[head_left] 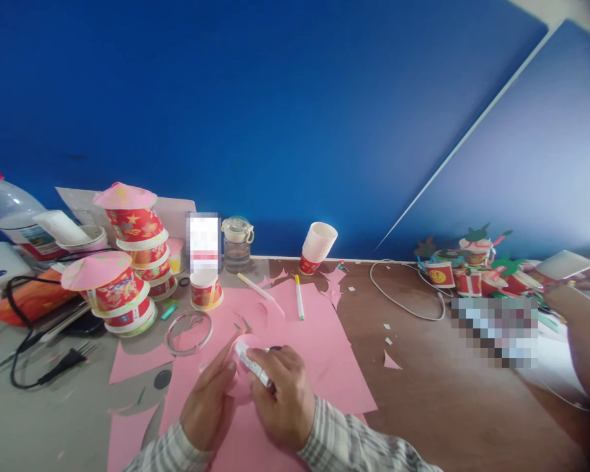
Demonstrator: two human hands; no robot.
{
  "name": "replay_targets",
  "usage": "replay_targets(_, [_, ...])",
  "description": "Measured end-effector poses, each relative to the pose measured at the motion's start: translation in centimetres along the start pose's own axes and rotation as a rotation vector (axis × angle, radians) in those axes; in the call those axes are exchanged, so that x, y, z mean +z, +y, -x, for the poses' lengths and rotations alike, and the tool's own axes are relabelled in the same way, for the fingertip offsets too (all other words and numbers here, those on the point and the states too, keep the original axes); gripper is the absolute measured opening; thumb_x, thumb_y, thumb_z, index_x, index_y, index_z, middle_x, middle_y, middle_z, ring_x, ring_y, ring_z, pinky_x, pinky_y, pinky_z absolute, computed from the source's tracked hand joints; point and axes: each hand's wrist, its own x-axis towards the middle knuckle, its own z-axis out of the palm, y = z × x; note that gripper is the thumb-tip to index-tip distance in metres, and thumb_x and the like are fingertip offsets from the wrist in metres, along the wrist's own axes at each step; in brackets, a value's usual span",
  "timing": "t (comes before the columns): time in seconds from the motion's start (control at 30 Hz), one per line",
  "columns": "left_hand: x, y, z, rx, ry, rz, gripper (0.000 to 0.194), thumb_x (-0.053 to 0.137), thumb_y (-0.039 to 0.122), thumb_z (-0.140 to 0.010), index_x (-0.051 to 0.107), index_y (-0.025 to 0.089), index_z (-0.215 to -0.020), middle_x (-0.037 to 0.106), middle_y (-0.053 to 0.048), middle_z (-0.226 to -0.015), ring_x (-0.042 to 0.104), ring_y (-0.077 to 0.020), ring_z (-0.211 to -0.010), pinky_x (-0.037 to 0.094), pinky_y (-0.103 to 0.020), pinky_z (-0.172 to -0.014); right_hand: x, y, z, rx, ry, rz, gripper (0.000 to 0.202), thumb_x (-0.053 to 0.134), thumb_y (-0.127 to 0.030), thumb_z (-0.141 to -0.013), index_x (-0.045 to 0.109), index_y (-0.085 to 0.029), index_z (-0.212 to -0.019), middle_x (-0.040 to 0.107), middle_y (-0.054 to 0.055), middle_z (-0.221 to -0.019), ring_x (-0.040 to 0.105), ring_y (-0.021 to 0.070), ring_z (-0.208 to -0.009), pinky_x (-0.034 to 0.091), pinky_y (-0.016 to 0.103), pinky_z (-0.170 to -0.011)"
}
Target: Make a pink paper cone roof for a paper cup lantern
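White tube (254, 366) grasped in right hand (285, 393), left hand (207, 405) holding pink paper piece (240, 388)

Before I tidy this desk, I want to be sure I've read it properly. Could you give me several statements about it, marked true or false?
1. The right hand holds a white tube. True.
2. The stack of nested cups stands left of the lidded jar. False: the stack of nested cups is to the right of the lidded jar.
3. A white marker lies on the large pink sheet. True.
4. The taller cup tower has a blue top. False: its top is pink.
5. The black plug lies on the large pink sheet. False: the black plug is on the grey surface.
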Motion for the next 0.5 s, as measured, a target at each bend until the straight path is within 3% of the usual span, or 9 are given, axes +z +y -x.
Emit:
replay_targets(0.1, [0.1, 0.0, 0.0, 0.008, -0.033, -0.026, 0.019, 0.065, 0.034, -0.048, 0.066, 0.032, -0.067, 0.066, 0.004, -0.095, 0.025, -0.0225, -0.117, 0.008, -0.037, -0.104, -0.2, 0.5, -0.1, 0.006, -0.080, 0.095, 0.024, 0.055, -0.021, -0.080, 0.058, -0.023, -0.103, 0.069, 0.001, -0.065, 0.057, 0.0196, -0.052, 0.043, 0.029, -0.054])
replay_targets(0.27, [0.8, 0.0, 0.2, 0.017, -0.127, -0.023, 0.046, 0.054, 0.044, -0.057, 0.055, 0.029, -0.100, 0.058, 0.002, -0.110, 0.037, -0.0221, -0.111, 0.032, -0.038, -0.095, -0.2, 1.2, 0.0, 0.028, -0.065, 0.101, 0.024, 0.056, -0.021, -0.079, 0.058, -0.024, -0.103, 0.071, -0.002, -0.068, 0.057, 0.0177, -0.049, 0.041, 0.027, -0.052])
replay_targets(0.4, [0.6, 0.5, 0.1, 0.058, -0.121, -0.039, 0.047, 0.053, 0.047, -0.058, 0.054, 0.028, -0.102, 0.059, 0.002, -0.109, 0.040, -0.0220, -0.109, 0.037, -0.037, -0.092, -0.4, 1.7, 0.0, 0.112, -0.039, 0.068, 0.022, 0.059, -0.022, -0.076, 0.062, -0.024, -0.097, 0.072, -0.001, -0.070, 0.058, 0.0177, -0.050, 0.044, 0.025, -0.051])
replay_targets(0.5, [0.4, 1.5, -0.1, 0.157, -0.057, -0.173, 0.037, 0.054, 0.049, -0.056, 0.062, 0.031, -0.088, 0.063, 0.004, -0.102, 0.043, -0.0207, -0.106, 0.035, -0.033, -0.094, -0.9, 1.7, 0.0, 0.184, 0.009, -0.023, 0.023, 0.062, -0.020, -0.072, 0.065, -0.024, -0.094, 0.071, -0.001, -0.063, 0.059, 0.0181, -0.049, 0.045, 0.024, -0.047])
